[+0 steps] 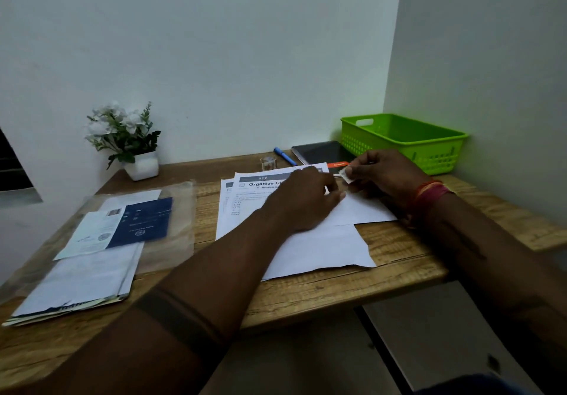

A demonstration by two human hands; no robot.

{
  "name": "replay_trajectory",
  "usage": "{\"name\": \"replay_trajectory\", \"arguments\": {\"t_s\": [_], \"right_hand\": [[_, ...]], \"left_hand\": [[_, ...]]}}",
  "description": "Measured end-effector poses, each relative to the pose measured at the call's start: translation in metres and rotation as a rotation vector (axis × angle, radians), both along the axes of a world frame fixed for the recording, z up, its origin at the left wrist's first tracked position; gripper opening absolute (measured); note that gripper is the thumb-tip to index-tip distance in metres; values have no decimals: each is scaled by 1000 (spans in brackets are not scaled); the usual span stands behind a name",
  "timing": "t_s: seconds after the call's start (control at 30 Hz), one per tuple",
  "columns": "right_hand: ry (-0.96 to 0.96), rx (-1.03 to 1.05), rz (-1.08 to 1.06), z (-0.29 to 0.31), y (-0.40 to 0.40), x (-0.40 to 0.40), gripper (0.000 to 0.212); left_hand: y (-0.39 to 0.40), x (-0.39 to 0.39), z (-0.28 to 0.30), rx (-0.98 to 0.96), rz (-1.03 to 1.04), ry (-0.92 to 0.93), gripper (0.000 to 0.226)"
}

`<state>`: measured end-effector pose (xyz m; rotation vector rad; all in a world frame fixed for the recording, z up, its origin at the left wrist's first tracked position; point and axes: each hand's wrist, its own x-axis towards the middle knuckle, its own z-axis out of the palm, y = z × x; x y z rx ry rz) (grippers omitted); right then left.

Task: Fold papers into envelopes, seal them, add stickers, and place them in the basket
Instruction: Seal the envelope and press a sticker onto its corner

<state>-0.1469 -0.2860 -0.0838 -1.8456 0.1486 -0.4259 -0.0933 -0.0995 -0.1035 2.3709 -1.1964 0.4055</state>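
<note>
Pale walls meet in a corner behind a wooden surface (399,247) that carries everything in view. Near the middle lie several white papers (319,247), the top ones printed with a dark header and bold text, the nearest one blank and overlapping the rest. The left hand (306,198) rests on these papers, palm down, fingers loosely stretched toward the right; it holds nothing. The right hand (380,173), with a red and orange thread band at the wrist, hovers just beyond the papers' far right corner, and its thumb and fingers pinch a small white sticker (346,175), which tilts up off the sheets.

At the back right, against the wall corner, stands a bright green basket (405,143); what shows of its inside looks bare. Just left of it lies a dark notebook (319,152) with an orange strip at its near edge, then a blue pen (285,155) and a small clear object (268,163) too blurred to name.

On the left side of the surface sits a clear plastic sleeve (171,216) under a stack of envelopes (79,281) and a dark blue printed sheet (144,222). Behind them, a white pot holds a plant with white flowers (122,130).
</note>
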Motion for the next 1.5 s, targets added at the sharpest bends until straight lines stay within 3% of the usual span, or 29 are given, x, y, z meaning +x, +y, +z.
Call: {"name": "replay_trajectory", "arguments": {"t_s": [0.13, 0.3, 1.13, 1.33, 1.43, 1.5], "right_hand": [[45, -17, -65, -7, -17, -19, 21], [56, -1, -87, -12, -19, -31, 20], [227, -602, -299, -7, 10, -27, 14], [331, -721, -268, 1, 11, -28, 28], [453, -686, -246, 8, 0, -17, 44], [529, -663, -222, 15, -7, -15, 42]], "left_hand": [[-2, 0, -4, 135, 23, 34, 33], [-4, -3, -1, 176, 29, 67, 35], [-5, -4, -2, 189, 56, 48, 36], [-5, -3, -3, 186, 50, 40, 37], [-5, -2, -4, 189, 47, 40, 37], [-5, -1, -4, 191, 44, 40, 36]]}}
